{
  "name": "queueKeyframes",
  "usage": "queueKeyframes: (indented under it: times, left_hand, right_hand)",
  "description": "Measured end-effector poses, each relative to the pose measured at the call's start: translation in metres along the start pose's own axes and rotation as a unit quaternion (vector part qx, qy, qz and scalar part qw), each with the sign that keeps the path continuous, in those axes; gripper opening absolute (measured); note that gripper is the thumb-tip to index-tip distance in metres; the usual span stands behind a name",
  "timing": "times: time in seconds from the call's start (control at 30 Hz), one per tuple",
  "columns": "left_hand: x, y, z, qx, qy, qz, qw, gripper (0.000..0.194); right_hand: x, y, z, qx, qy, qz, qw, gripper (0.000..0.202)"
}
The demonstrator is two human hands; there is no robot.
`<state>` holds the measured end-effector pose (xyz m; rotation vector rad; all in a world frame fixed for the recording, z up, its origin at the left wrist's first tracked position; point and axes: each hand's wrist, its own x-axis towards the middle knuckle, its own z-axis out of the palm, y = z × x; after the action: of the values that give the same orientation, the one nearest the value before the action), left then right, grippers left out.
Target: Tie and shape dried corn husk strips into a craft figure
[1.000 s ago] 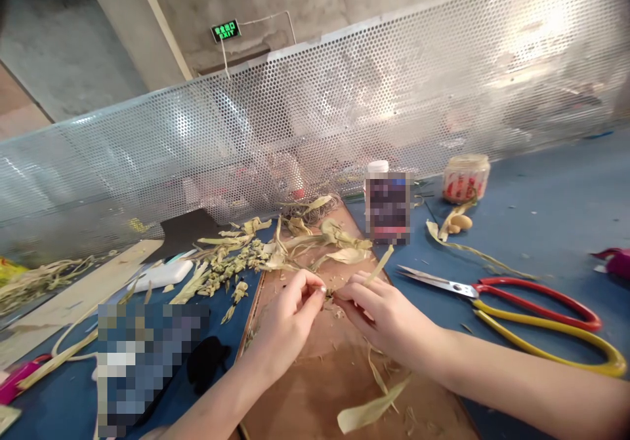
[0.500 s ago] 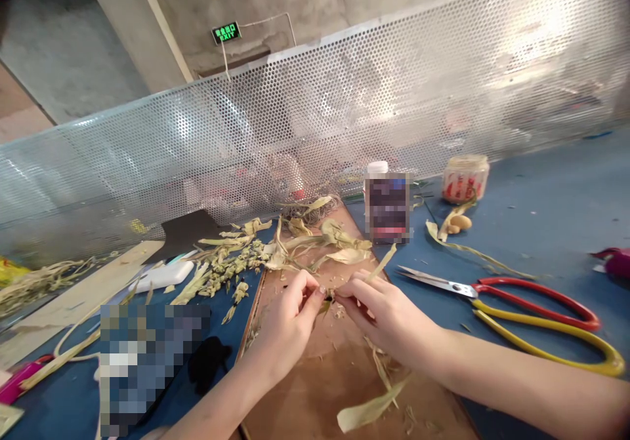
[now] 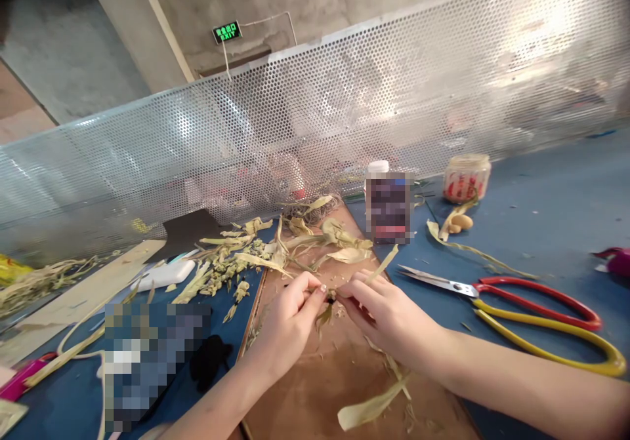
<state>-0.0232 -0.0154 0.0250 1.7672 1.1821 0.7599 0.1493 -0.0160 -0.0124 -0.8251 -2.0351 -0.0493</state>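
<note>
Over the brown board, my left hand (image 3: 291,314) and my right hand (image 3: 388,310) meet with their fingertips closed in a pinch. Between them is a small knotted piece of dried husk (image 3: 331,294) with a dark spot, mostly covered by the fingers. A pale husk strip (image 3: 385,264) sticks up out of my right hand. Another long strip (image 3: 263,261) runs up and left from my left hand's fingers. Beneath my right wrist a loose leaf of husk (image 3: 367,411) lies on the board (image 3: 315,387).
Scissors (image 3: 462,287) with red and yellow handles lie at right. Behind them stand a glass jar (image 3: 466,178) and a blurred-out bottle (image 3: 378,166). Braided husk stems (image 3: 231,266) and a blurred dark object (image 3: 152,368) are at left. A perforated metal screen (image 3: 325,109) crosses the back.
A long husk strip now points up-left from my left hand, where none showed before. A bit of husk hangs lower under the fingertips. Both hands stay in nearly the same place.
</note>
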Motion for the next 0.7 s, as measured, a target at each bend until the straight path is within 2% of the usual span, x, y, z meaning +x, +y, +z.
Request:
queueKeyframes:
  times: [0.13, 0.23, 0.37, 0.47, 0.53, 0.6, 0.7]
  left_hand:
    - [0.0006, -0.0020, -0.0002, 0.020, 0.005, 0.006, 1.000, 0.027]
    - [0.0010, -0.0037, -0.0001, 0.028, 0.005, 0.009, 1.000, 0.026]
    - [0.0014, -0.0052, 0.0000, 0.046, 0.008, 0.008, 0.999, 0.024]
    - [0.0019, -0.0053, -0.0006, 0.050, 0.015, 0.005, 0.999, 0.022]
    - [0.0027, -0.0047, -0.0012, 0.043, 0.014, -0.001, 0.999, 0.020]
    - [0.0035, -0.0042, -0.0018, 0.027, 0.008, -0.009, 1.000, 0.020]
    - [0.0040, -0.0047, -0.0012, -0.004, 0.006, -0.024, 1.000, 0.020]
  right_hand:
    - [-0.0029, -0.0020, 0.0012, 0.022, -0.004, 0.019, 1.000, 0.015]
    - [-0.0031, -0.0047, 0.0009, 0.082, -0.034, 0.114, 0.989, 0.010]
    - [0.0015, -0.0061, -0.0038, 0.215, -0.099, 0.246, 0.940, 0.008]
    - [0.0050, -0.0051, -0.0075, 0.313, -0.125, 0.297, 0.893, 0.011]
    - [0.0060, -0.0045, -0.0085, 0.350, -0.134, 0.311, 0.873, 0.012]
    - [0.0061, -0.0044, -0.0082, 0.354, -0.132, 0.308, 0.873, 0.012]
    - [0.0057, -0.0060, -0.0075, 0.317, -0.117, 0.295, 0.894, 0.010]
